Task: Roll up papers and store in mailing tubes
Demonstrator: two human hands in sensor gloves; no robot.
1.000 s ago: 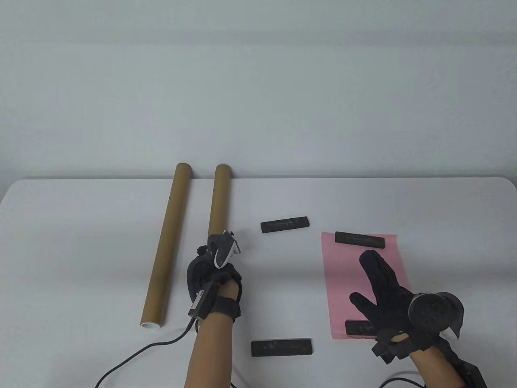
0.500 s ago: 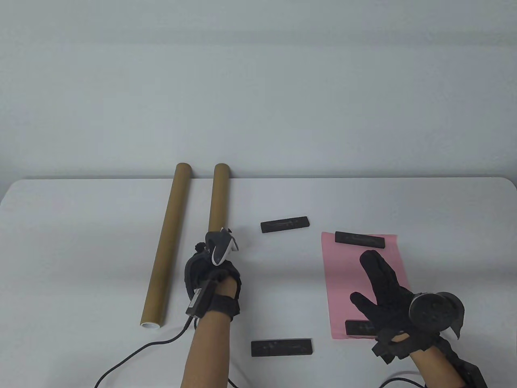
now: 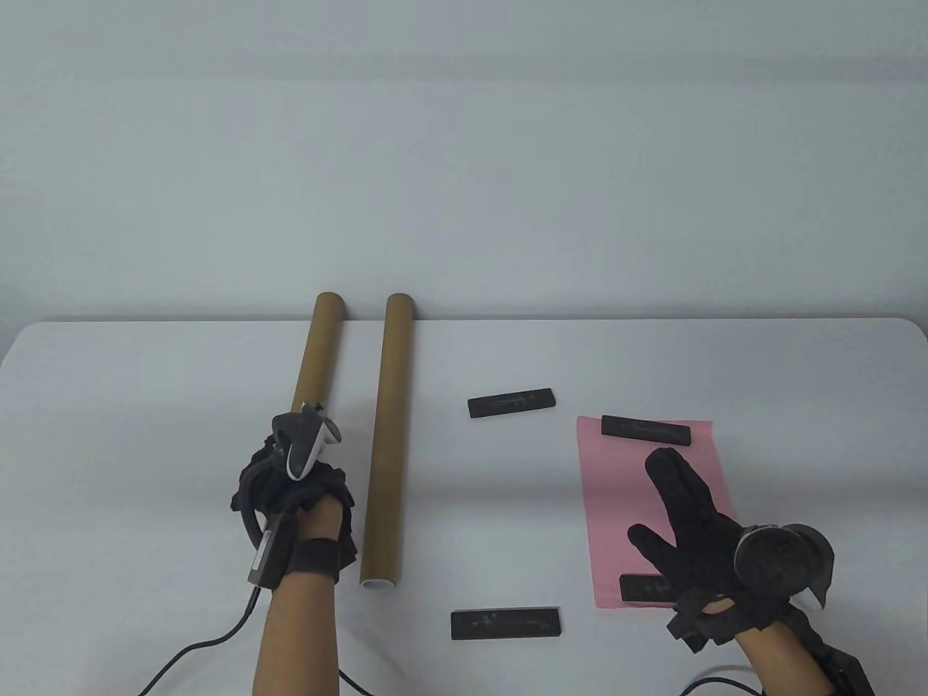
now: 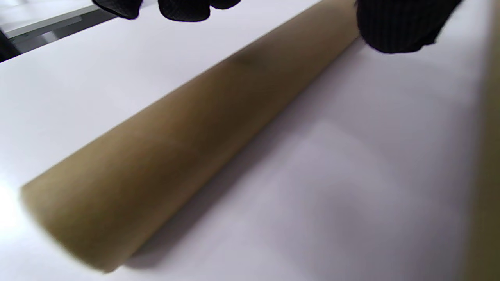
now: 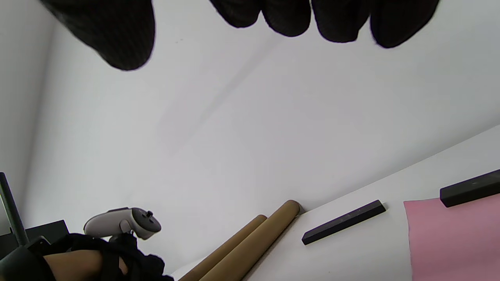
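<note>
Pink paper lies flat on the counter, pinned by two black bar weights and the right hand, fingers straight and spread. Left hand hovers over the left mailing tube, fingers curved astride it, not gripping, probably ready to lift it.

Two matt brown cardboard tubes and a smooth pink paper sheet are seen on a smooth white tabletop.
</note>
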